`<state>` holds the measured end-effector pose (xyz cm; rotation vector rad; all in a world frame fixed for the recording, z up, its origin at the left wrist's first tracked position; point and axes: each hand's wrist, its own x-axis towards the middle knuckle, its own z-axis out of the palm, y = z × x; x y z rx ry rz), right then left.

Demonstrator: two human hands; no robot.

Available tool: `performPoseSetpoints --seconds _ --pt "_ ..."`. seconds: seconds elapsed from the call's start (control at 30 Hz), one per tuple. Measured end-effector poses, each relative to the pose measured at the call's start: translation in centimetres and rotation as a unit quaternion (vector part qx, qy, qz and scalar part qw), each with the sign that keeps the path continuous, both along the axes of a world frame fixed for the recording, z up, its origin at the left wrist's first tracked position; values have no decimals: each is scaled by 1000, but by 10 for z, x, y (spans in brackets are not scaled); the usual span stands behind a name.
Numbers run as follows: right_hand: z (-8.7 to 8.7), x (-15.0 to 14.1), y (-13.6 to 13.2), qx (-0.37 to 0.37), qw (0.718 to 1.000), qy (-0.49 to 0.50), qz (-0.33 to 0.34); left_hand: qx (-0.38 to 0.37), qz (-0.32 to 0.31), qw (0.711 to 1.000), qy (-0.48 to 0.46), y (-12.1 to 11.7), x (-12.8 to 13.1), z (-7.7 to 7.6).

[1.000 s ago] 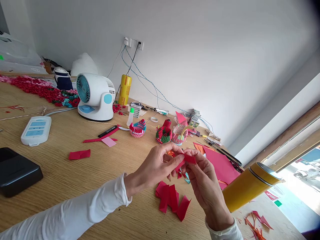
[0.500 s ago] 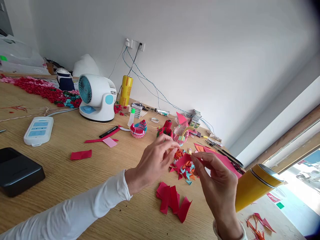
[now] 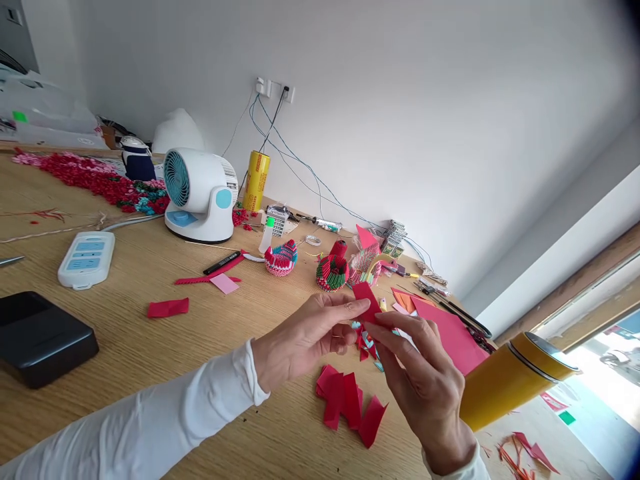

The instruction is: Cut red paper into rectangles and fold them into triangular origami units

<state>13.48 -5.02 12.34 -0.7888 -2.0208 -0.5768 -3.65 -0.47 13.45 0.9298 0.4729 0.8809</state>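
Between both hands is a small red paper strip (image 3: 367, 301), raised over the table. My left hand (image 3: 313, 333) pinches its left side, thumb on top and fingers beneath. On the right edge of the strip, my right hand (image 3: 420, 373) grips with thumb and fingers. Several cut red paper pieces (image 3: 345, 400) lie in a loose heap just below the hands. Small folded paper triangles (image 3: 367, 345) in red and blue show behind the fingers, partly hidden. Past them stands a green and red folded-paper basket (image 3: 333, 272).
A yellow bottle (image 3: 510, 380) stands close by my right hand. Large red paper sheets (image 3: 453, 333) lie behind it. To the left are a white fan (image 3: 203, 193), a power strip (image 3: 87, 260), a black box (image 3: 45, 337) and a cutter knife (image 3: 222, 263).
The red strip has been turned and lifted into clearer view. My left hand, apart from the strip before, now pinches it together with my right hand. The view has shifted slightly.
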Motion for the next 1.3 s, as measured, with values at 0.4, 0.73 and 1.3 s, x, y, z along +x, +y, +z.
performPoseSetpoints --seconds 0.4,0.73,1.3 --pt "2 -5 2 -102 981 167 -12 149 46 987 50 -4 -2 6" --pt "0 -8 4 -317 856 399 84 177 36 981 72 -3 -3 3" --pt "-2 -13 4 -348 794 492 84 193 20 980 53 1 2 -3"
